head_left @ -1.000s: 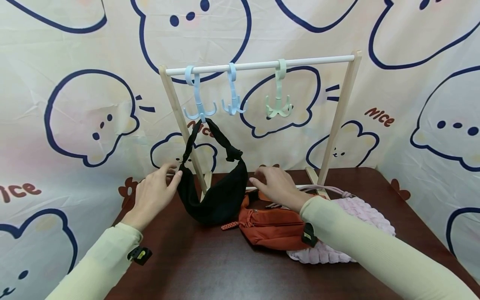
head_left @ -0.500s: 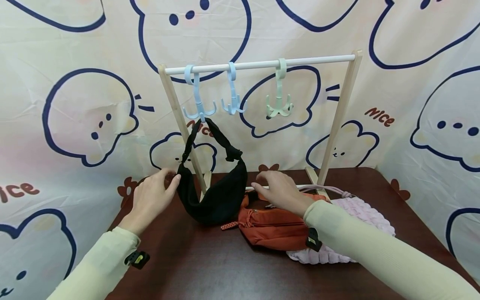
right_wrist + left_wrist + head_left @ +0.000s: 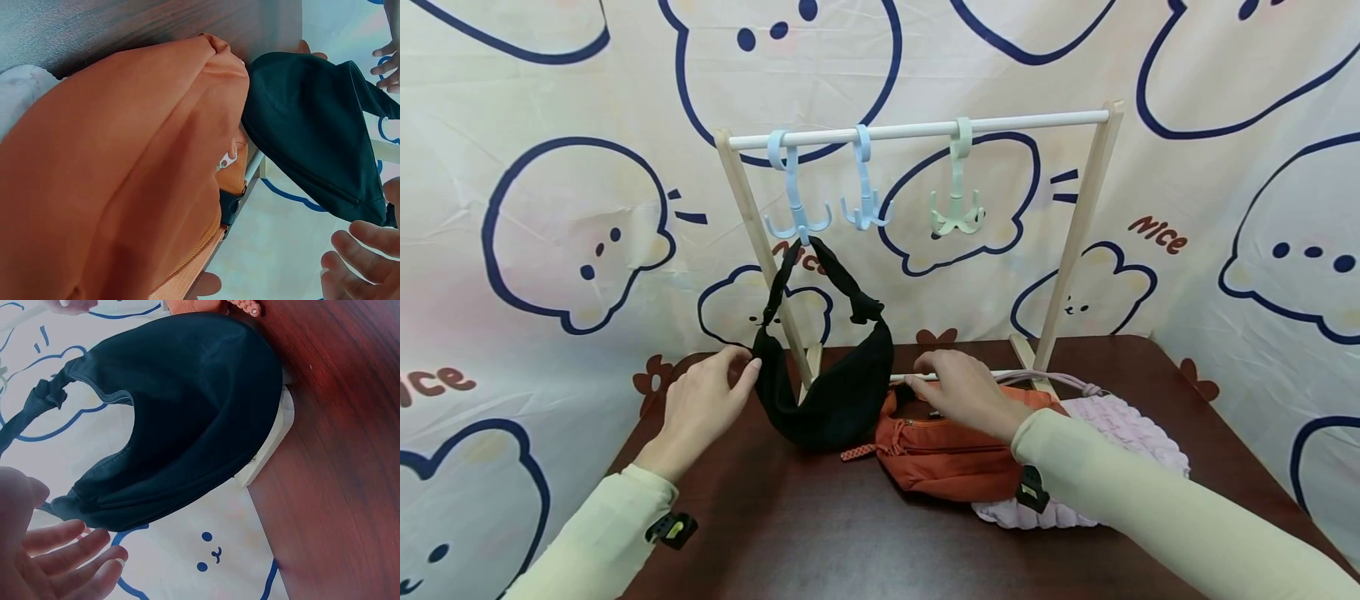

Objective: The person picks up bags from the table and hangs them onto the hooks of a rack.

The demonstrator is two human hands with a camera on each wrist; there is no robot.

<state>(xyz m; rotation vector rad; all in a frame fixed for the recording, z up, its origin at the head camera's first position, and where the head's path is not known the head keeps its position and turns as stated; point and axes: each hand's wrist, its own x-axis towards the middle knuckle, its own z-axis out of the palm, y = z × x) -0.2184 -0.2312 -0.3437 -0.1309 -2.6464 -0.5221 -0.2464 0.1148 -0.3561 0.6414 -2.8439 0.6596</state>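
Note:
A black sling bag (image 3: 838, 412) hangs by its knotted strap from the leftmost blue hook (image 3: 797, 196); its lower part is close to the tabletop. My left hand (image 3: 703, 412) is at the bag's left side, fingers loosely bent and holding nothing; in the left wrist view the fingers (image 3: 72, 553) spread beside the strap end, and I cannot tell if they touch. To the bag's right, my right hand (image 3: 970, 392) hovers over an orange waist bag (image 3: 951, 475), also with nothing in its grasp. Its relaxed fingers (image 3: 369, 253) appear near the black bag in the right wrist view.
A wooden rack with a white rail (image 3: 1030, 122) stands at the back of the dark table (image 3: 820, 533). A second blue hook (image 3: 865, 187) and a green hook (image 3: 957, 187) hang on it. Beneath the orange bag lies a puffy pink bag (image 3: 1135, 433). Patterned cloth (image 3: 587, 375) surrounds the table.
Both hands have lowered a little; the left drifted slightly left and the right slightly right, away from the black bag. The bag stays hanging where it was.

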